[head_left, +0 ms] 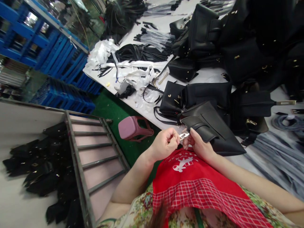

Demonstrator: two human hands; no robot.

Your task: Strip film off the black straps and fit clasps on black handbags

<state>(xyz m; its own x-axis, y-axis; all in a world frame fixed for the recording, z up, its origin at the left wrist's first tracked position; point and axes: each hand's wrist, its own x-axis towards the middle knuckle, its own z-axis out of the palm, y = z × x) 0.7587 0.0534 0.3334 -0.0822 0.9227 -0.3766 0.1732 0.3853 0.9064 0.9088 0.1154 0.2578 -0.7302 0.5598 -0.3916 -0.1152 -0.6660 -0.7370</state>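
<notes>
Over the table's front edge, in front of my red apron, I hold a small shiny metal clasp plate (184,136) with a rectangular slot. My left hand (165,144) is closed, its thumb and curled fingers pinching the plate's left end. At the other end, the thumb and fingers of my right hand (199,144) close on it; part of the grip is hidden. Just beyond my right hand lies a black leather bag (213,126) with a wide flap, flat and tilted on the table. A smaller black bag (171,96) with gold-coloured fittings sits behind it.
Many black bags (247,60) are piled on the right of the white table (152,109). Black straps (142,52) and plastic wrapping (102,52) lie at the back. A pink stool (129,128), a metal-framed cart (95,148) and blue crates (64,95) stand to the left.
</notes>
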